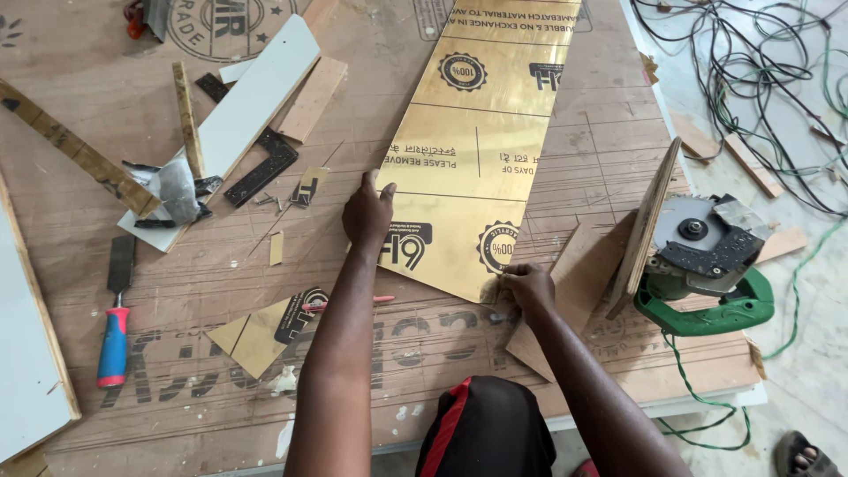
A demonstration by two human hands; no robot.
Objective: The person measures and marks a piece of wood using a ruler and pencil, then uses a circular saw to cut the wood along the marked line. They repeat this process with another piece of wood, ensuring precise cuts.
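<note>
A long gold sheet (473,150) lies flat on the plywood surface (565,159). The left hand (367,212) presses released on its left edge; the right hand (527,284) pinches its near corner. Right of the sheet, a green circular saw (707,265) sits at the surface's edge, with cables (751,62) on the floor (813,353) beyond.

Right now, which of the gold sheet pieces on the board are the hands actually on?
The long gold sheet: left hand presses its edge, right hand pinches its near corner. The small gold offcut lies untouched, nearer the person.
</note>
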